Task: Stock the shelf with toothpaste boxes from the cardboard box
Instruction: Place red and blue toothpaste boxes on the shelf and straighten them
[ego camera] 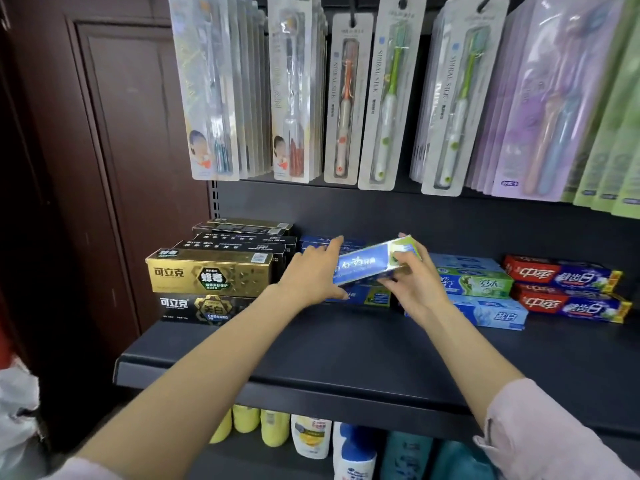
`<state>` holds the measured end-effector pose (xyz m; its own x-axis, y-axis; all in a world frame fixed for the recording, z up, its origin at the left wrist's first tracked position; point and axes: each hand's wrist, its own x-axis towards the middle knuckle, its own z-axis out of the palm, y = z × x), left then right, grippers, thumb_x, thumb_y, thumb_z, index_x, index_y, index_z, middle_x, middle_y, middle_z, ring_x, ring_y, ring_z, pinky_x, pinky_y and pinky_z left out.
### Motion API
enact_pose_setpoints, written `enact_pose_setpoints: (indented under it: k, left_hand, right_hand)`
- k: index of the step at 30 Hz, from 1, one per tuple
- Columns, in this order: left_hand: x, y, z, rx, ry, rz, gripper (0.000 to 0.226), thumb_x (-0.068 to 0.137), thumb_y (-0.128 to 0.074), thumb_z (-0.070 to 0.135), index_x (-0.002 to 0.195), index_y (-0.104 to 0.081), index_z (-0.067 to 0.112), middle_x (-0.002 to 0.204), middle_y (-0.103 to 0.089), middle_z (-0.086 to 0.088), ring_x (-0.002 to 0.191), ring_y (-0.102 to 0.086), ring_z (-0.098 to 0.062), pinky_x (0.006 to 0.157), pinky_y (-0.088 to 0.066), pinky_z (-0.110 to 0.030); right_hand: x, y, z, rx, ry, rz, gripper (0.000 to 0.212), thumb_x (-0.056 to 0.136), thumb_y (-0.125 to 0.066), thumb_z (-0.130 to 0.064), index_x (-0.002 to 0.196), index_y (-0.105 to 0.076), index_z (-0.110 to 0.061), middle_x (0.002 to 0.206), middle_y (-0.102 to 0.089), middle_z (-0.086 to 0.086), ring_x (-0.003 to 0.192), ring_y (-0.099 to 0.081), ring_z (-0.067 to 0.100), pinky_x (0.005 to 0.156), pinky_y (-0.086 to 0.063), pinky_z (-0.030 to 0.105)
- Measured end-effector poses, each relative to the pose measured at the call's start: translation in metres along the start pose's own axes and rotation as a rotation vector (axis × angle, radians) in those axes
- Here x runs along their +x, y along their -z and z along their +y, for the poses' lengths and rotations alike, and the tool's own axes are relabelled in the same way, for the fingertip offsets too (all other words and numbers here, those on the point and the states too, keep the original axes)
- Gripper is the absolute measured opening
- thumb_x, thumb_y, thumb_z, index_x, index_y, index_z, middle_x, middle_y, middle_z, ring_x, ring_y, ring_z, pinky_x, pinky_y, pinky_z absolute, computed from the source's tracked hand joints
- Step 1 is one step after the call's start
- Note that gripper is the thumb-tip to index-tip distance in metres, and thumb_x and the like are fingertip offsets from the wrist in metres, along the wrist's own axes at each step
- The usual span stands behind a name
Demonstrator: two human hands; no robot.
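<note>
A blue and green toothpaste box (372, 261) is held tilted over a low stack of blue boxes (367, 295) on the dark shelf (311, 351). My left hand (311, 275) grips its left end, index finger stretched toward the back. My right hand (414, 278) grips its right end. The cardboard box is not in view.
Gold and black toothpaste boxes (211, 273) are stacked at the shelf's left. Light blue and green boxes (485, 289) and red boxes (564, 289) lie at the right. Packaged toothbrushes (381, 98) hang above. Bottles (311, 438) stand on the shelf below. A dark wooden door (114, 150) is at the left.
</note>
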<state>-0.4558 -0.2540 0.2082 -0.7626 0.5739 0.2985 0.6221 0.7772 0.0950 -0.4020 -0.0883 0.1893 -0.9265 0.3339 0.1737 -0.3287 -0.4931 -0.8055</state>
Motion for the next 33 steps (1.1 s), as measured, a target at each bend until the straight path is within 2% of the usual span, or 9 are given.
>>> enact_pose_setpoints:
  k: [4, 7, 11, 14, 18, 21, 23, 27, 33]
  left_hand:
    - [0.004, 0.008, 0.002, 0.075, -0.042, 0.029, 0.083, 0.075, -0.075, 0.038, 0.139, -0.028, 0.018, 0.121, -0.056, -0.008, 0.115, -0.052, -0.03, 0.089, -0.041, -0.039]
    - [0.01, 0.007, -0.002, 0.27, -0.028, 0.106, 0.069, 0.078, -0.074, 0.029, 0.134, -0.035, 0.019, 0.127, -0.048, -0.009, 0.12, -0.046, -0.028, 0.096, -0.038, -0.041]
    - [0.023, 0.004, -0.004, 0.332, 0.027, 0.127, 0.07, 0.078, -0.074, 0.023, 0.136, -0.034, 0.018, 0.131, -0.043, -0.011, 0.123, -0.042, -0.029, 0.098, -0.037, -0.04]
    - [0.032, -0.001, -0.002, 0.342, 0.027, 0.102, 0.076, 0.077, -0.075, 0.03, 0.14, -0.032, 0.019, 0.133, -0.041, -0.011, 0.125, -0.041, -0.029, 0.101, -0.036, -0.04]
    - [0.038, -0.024, -0.006, 0.349, 0.028, 0.0, 0.077, 0.079, -0.073, 0.027, 0.142, -0.03, 0.025, 0.138, -0.037, -0.011, 0.128, -0.038, -0.03, 0.104, -0.033, -0.04]
    - [0.036, -0.029, -0.008, 0.331, 0.043, 0.023, 0.079, 0.08, -0.072, 0.029, 0.145, -0.027, 0.027, 0.142, -0.035, -0.01, 0.13, -0.037, -0.031, 0.105, -0.033, -0.044]
    - [0.033, -0.027, -0.009, 0.285, 0.062, 0.033, 0.078, 0.079, -0.073, 0.031, 0.143, -0.029, 0.024, 0.14, -0.039, -0.009, 0.128, -0.04, -0.032, 0.099, -0.038, -0.043]
    - [0.029, -0.026, -0.006, 0.28, 0.018, 0.09, 0.062, 0.081, -0.072, 0.029, 0.132, -0.041, 0.016, 0.129, -0.051, -0.008, 0.121, -0.047, -0.03, 0.093, -0.042, -0.039]
    - [0.043, -0.029, -0.008, 0.289, -0.009, 0.084, 0.058, 0.084, -0.069, 0.015, 0.136, -0.045, 0.017, 0.132, -0.05, -0.008, 0.125, -0.044, -0.029, 0.11, -0.03, -0.04]
  right_hand:
    - [-0.003, 0.005, -0.001, -0.113, 0.049, -0.03, 0.034, 0.093, -0.045, 0.002, 0.114, -0.056, -0.022, 0.092, -0.06, 0.005, 0.081, -0.062, 0.015, 0.067, -0.055, 0.03]
    - [-0.001, 0.011, 0.0, -0.51, 0.164, -0.025, 0.024, 0.089, -0.059, -0.002, 0.102, -0.063, -0.022, 0.093, -0.064, 0.005, 0.084, -0.064, 0.014, 0.065, -0.054, 0.022]
    - [0.014, 0.014, 0.0, -0.94, 0.329, -0.03, 0.024, 0.087, -0.066, -0.015, 0.107, -0.063, -0.027, 0.111, -0.064, 0.004, 0.101, -0.062, 0.016, 0.079, -0.054, 0.03]
    - [0.027, 0.015, 0.003, -1.28, 0.482, 0.018, 0.03, 0.087, -0.065, -0.016, 0.116, -0.063, -0.022, 0.124, -0.055, 0.002, 0.11, -0.054, 0.016, 0.089, -0.04, 0.023]
    - [0.031, 0.018, 0.014, -1.783, 0.421, -0.04, 0.039, 0.09, -0.061, -0.016, 0.128, -0.054, -0.019, 0.135, -0.046, 0.001, 0.124, -0.045, 0.021, 0.096, -0.04, 0.033]
    - [0.028, 0.017, 0.016, -1.911, 0.494, -0.013, 0.043, 0.092, -0.057, -0.02, 0.134, -0.048, -0.02, 0.133, -0.048, 0.0, 0.121, -0.044, 0.021, 0.096, -0.041, 0.033]
    - [0.027, 0.015, 0.015, -1.982, 0.523, -0.01, 0.042, 0.093, -0.055, -0.022, 0.134, -0.048, -0.018, 0.131, -0.049, 0.0, 0.12, -0.045, 0.021, 0.096, -0.04, 0.033]
    - [0.024, 0.015, 0.014, -2.057, 0.506, 0.042, 0.037, 0.093, -0.055, -0.023, 0.129, -0.051, -0.014, 0.126, -0.053, 0.003, 0.117, -0.047, 0.022, 0.096, -0.038, 0.033]
    - [0.02, 0.014, 0.018, -2.05, 0.444, 0.052, 0.045, 0.095, -0.052, -0.026, 0.136, -0.043, -0.011, 0.135, -0.046, 0.005, 0.122, -0.044, 0.023, 0.097, -0.04, 0.033]
